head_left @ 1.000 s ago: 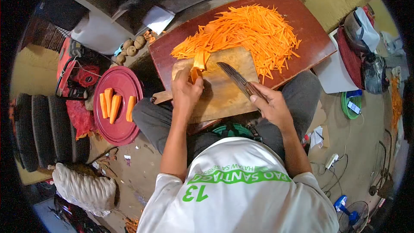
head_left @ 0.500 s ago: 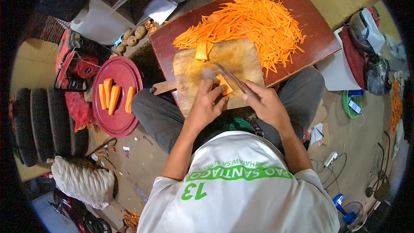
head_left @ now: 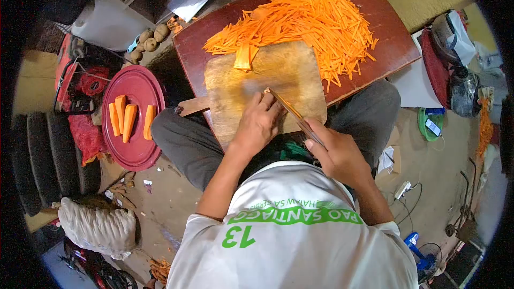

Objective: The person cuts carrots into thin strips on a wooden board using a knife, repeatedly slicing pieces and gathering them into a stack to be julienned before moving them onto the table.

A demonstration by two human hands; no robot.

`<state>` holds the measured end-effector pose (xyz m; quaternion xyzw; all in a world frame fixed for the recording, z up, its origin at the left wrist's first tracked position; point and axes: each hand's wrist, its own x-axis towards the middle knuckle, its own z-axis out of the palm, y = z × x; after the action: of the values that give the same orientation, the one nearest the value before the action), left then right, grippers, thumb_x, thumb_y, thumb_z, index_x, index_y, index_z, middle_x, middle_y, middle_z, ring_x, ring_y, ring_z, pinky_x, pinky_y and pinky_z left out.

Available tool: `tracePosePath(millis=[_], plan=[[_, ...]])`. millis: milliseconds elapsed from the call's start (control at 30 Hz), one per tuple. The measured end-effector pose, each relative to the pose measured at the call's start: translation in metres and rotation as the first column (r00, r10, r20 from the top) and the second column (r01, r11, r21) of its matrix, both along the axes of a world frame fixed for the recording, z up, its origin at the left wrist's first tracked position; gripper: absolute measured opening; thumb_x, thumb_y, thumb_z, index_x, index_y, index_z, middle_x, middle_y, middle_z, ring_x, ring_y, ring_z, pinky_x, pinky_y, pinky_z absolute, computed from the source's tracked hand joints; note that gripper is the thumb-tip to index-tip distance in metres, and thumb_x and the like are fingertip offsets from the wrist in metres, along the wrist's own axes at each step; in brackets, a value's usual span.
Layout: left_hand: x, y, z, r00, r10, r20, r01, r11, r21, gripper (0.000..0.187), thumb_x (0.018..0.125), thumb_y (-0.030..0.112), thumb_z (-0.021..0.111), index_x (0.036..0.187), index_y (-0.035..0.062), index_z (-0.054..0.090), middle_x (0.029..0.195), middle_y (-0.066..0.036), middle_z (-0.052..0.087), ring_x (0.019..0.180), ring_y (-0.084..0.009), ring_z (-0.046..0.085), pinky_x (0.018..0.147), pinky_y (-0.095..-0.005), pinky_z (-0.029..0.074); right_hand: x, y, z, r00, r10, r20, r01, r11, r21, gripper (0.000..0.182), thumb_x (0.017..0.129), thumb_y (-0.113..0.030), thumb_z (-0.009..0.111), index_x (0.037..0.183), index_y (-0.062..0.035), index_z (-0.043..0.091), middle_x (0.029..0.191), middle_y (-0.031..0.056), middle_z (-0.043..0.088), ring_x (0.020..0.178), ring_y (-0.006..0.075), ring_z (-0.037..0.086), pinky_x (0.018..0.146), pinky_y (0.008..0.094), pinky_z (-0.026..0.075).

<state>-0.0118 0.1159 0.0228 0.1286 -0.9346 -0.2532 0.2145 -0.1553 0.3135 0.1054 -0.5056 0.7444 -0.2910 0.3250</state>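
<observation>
On the wooden cutting board (head_left: 300,67) rests my left hand (head_left: 259,120), its fingers bent and pressed together against a carrot piece that is mostly hidden under them. My right hand (head_left: 337,150) grips a knife (head_left: 292,108) by its handle. The blade points up and left, right beside my left fingertips. Flat carrot slices (head_left: 243,58) lie near the board's upper left edge. Beyond the board a big heap of thin carrot strips (head_left: 321,18) spreads over the red table (head_left: 393,35).
To the left, a round red lid (head_left: 128,155) holds several peeled carrot pieces (head_left: 129,120). Brown round items (head_left: 150,44) sit beyond it. A green basket (head_left: 425,128) with a phone is at the right. My legs flank the board.
The knife and my right hand have shifted slightly down and right. My left fingers now cover the carrot piece that showed beside them. The whole view has moved a little.
</observation>
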Motion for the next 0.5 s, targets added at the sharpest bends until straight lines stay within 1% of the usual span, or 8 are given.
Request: tracePosePath(millis=[100, 200, 300, 400, 500], plan=[[0.002, -0.002, -0.005, 1.000, -0.013, 0.019, 0.013, 1.000, 0.004, 0.035, 0.080, 0.000, 0.078, 0.115, -0.0014, 0.075, 0.114, -0.017, 0.064, 0.102, -0.0386, 0.059, 0.090, -0.0472, 0.055, 0.001, 0.006, 0.000, 1.000, -0.021, -0.021, 0.021, 1.000, -0.012, 0.048, 0.107, -0.020, 0.061, 0.149, 0.0019, 0.053, 0.113, 0.0275, 0.074, 0.103, 0.0481, 0.072, 0.085, 0.0521, 0.057], [0.004, -0.004, -0.006, 0.999, -0.022, 0.025, 0.021, 1.000, 0.013, 0.040, 0.076, -0.001, 0.078, 0.116, -0.0021, 0.074, 0.114, -0.017, 0.064, 0.105, -0.0385, 0.060, 0.091, -0.0471, 0.055, -0.005, -0.014, -0.017, 0.999, -0.038, 0.011, 0.039, 0.998, -0.046, 0.047, 0.107, -0.018, 0.061, 0.149, 0.0020, 0.054, 0.108, 0.0290, 0.073, 0.102, 0.0483, 0.072, 0.084, 0.0500, 0.057], [0.004, -0.004, -0.008, 1.000, -0.015, 0.021, 0.014, 0.999, 0.047, 0.044, 0.074, -0.002, 0.078, 0.118, -0.0024, 0.074, 0.112, -0.017, 0.064, 0.105, -0.0385, 0.060, 0.091, -0.0474, 0.055, -0.013, -0.042, -0.032, 0.999, -0.010, 0.050, 0.013, 0.998, -0.060, 0.047, 0.109, -0.023, 0.059, 0.149, -0.0007, 0.052, 0.123, 0.0322, 0.071, 0.110, 0.0496, 0.071, 0.090, 0.0563, 0.058], [0.004, -0.006, -0.013, 1.000, -0.014, -0.002, 0.015, 0.998, 0.064, 0.042, 0.075, -0.002, 0.077, 0.117, -0.0024, 0.074, 0.111, -0.016, 0.065, 0.103, -0.0382, 0.060, 0.090, -0.0473, 0.055, -0.012, -0.044, -0.028, 0.997, -0.048, 0.065, 0.055, 0.993, -0.106, 0.045, 0.107, -0.018, 0.061, 0.147, 0.0026, 0.056, 0.108, 0.0314, 0.071, 0.102, 0.0485, 0.072, 0.083, 0.0473, 0.056], [0.005, -0.007, -0.010, 0.999, -0.012, -0.031, 0.014, 0.998, 0.062, 0.037, 0.076, -0.002, 0.077, 0.114, -0.0021, 0.074, 0.110, -0.016, 0.065, 0.100, -0.0376, 0.061, 0.088, -0.0466, 0.055, -0.011, -0.021, -0.012, 0.995, -0.033, 0.089, 0.036, 0.999, -0.026, 0.045, 0.109, -0.022, 0.058, 0.148, -0.0020, 0.054, 0.126, 0.0316, 0.070, 0.113, 0.0505, 0.070, 0.092, 0.0552, 0.058]])
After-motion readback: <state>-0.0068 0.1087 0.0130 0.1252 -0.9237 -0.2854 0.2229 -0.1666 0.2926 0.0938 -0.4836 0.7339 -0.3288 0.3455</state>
